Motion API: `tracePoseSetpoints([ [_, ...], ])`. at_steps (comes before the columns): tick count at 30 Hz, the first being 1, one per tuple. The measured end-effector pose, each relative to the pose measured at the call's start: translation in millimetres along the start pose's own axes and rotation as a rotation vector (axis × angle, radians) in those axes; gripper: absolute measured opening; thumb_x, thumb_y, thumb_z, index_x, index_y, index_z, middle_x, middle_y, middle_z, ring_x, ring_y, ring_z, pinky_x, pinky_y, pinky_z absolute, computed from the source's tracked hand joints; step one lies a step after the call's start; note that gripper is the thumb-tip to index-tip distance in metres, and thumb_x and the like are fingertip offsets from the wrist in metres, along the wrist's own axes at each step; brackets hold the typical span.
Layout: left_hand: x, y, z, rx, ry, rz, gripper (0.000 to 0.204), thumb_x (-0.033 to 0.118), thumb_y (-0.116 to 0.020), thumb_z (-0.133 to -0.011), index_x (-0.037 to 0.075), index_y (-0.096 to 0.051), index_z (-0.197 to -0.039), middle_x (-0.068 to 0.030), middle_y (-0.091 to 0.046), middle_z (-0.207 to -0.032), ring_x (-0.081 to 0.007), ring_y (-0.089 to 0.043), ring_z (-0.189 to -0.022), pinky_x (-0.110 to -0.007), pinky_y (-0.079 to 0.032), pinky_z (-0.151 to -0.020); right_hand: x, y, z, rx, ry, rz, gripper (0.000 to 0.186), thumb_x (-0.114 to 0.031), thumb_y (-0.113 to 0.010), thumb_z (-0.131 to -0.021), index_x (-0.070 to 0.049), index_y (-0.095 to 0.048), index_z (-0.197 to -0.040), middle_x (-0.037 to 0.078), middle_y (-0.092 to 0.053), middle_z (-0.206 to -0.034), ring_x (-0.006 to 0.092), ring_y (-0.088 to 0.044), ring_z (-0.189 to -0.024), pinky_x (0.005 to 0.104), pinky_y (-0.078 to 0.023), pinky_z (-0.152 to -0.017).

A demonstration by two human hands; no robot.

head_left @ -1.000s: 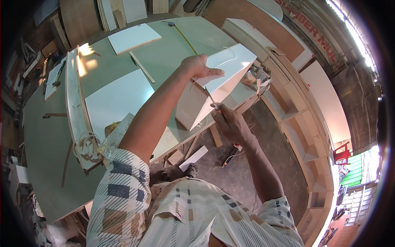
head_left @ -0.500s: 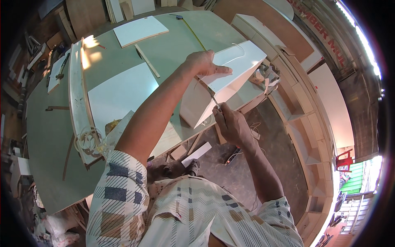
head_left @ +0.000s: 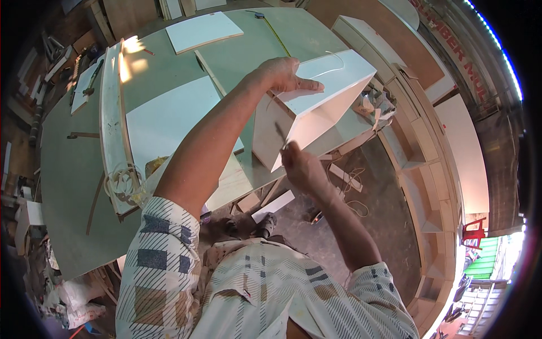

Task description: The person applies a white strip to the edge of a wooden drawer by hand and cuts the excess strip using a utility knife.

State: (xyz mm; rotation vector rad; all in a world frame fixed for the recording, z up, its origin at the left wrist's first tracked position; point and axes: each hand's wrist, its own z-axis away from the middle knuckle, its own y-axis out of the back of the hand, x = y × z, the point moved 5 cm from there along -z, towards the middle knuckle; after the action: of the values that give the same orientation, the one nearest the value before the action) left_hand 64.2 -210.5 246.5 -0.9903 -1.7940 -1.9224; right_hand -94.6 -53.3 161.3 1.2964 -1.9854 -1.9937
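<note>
A white open-fronted box (head_left: pixel 333 85) stands near the table's edge. My left hand (head_left: pixel 285 76) grips its upper left edge; the thumb lies along the top face and the fingers are partly hidden behind the edge. My right hand (head_left: pixel 303 168) is closed round a thin, narrow-bladed tool (head_left: pixel 280 131), its blade pointing up toward the box's near corner. Motion smears the blade, so whether it touches the box and its exact kind cannot be told. A thin pale strip (head_left: pixel 272 100) hangs beside the left hand, and a curled white strip (head_left: pixel 333 69) lies on top.
White panels (head_left: pixel 169 116) and a long narrow board (head_left: pixel 118 130) lie on the green table (head_left: pixel 73 198). A tape measure (head_left: pixel 259 16) is extended at the back. Coiled strip (head_left: pixel 123 183) sits at the left. Wooden shelving (head_left: pixel 423 152) curves along the right; offcuts (head_left: pixel 274 205) lie on the floor.
My right hand has drawn down and slightly left with the tool, its blade now lower along the box's near corner. The left hand stays on the box. The whole view has shifted slightly.
</note>
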Motion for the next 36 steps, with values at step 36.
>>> tracePoseSetpoints([
  [36, -29, 32, 5, 0.200, -0.022, 0.009, 0.047, 0.042, -0.064, -0.100, 0.009, -0.066, -0.134, -0.0089, -0.072, -0.119, -0.0166, -0.064, -0.102, -0.030, -0.049, -0.097, 308, -144, 236, -0.519, -0.916, -0.175, 0.043, -0.026, -0.057, -0.092, 0.004, -0.051, -0.122, 0.025, -0.070, -0.082, 0.0392, -0.070, -0.062, 0.0495, -0.054, -0.054],
])
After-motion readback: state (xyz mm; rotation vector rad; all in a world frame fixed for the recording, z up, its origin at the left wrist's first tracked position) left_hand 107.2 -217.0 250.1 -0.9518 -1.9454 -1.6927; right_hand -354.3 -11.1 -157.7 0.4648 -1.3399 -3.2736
